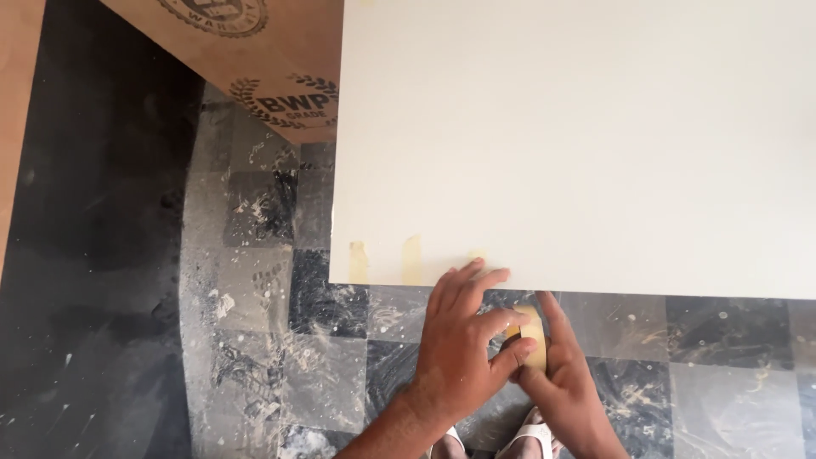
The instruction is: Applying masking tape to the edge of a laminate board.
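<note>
A large white laminated board fills the upper right, and its near edge runs across the middle of the view. Three short strips of pale masking tape are stuck along that edge at the left. Just below the edge, my right hand holds a roll of masking tape. My left hand lies over it, fingers spread, with its fingertips touching the board's edge and the roll. Most of the roll is hidden by my fingers.
Under the board is a dark tiled floor flecked with dust and white splashes. A brown plywood sheet with printed stamps lies at the top left, another brown edge at the far left. My sandalled feet show at the bottom.
</note>
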